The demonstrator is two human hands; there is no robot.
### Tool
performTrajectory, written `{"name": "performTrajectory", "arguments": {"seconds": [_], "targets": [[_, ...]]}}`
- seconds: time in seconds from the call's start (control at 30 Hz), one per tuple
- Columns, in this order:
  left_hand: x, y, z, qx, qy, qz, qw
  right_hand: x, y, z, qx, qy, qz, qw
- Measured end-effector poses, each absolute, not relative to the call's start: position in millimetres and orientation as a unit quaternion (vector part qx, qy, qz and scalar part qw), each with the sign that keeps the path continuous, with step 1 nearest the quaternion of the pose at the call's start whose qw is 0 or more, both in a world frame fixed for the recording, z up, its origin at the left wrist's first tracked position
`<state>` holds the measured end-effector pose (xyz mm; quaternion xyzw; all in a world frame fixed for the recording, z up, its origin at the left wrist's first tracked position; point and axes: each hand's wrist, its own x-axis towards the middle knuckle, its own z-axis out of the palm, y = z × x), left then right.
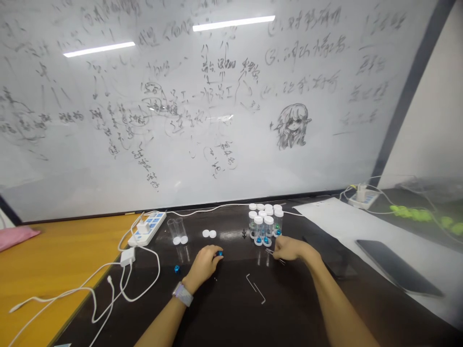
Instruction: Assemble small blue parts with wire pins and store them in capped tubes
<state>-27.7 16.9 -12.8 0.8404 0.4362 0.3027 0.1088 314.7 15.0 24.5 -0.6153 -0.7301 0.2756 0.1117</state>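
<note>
My left hand [204, 264] rests on the dark table [231, 318] with its fingers curled round a small blue piece [219, 253] at the fingertips. My right hand [289, 249] is closed in a pinch on thin metal tweezers [272, 253] just in front of a cluster of several clear vials with white caps [265, 222], some holding blue or green pieces. A second blue piece [177, 269] lies left of my left hand. Two open clear vials [178, 230] stand upside down on their caps, with two loose white caps [209, 233] beside them.
Two bent metal hex keys [256, 288] lie between my arms. A white power strip [147, 227] with chargers and white cables [108, 284] sits at left on the orange table [54, 260]. A dark tablet [396, 267] lies on white paper at right. A whiteboard [217, 96] stands behind.
</note>
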Motion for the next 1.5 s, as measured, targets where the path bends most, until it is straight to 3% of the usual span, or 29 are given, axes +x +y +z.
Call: {"name": "performTrajectory", "arguments": {"seconds": [0.1, 0.3, 0.6, 1.5], "targets": [[-25.3, 20.3, -13.7, 0.816, 0.433, 0.343, 0.17, 305.9, 6.6, 37.7, -0.538, -0.752, 0.344, 0.159], [-15.5, 18.6, -7.6, 0.689, 0.401, 0.402, 0.45, 266.2, -1.1, 48.1, -0.378, -0.732, 0.495, 0.275], [-12.1, 15.3, -9.2, 0.634, 0.372, 0.393, 0.552, 179.1, 20.6, -8.0, -0.318, -0.582, 0.489, 0.566], [-8.1, 11.0, -8.6, 0.598, 0.332, 0.4, 0.61, 174.7, 15.2, -12.2, -0.334, -0.632, 0.422, 0.558]]}}
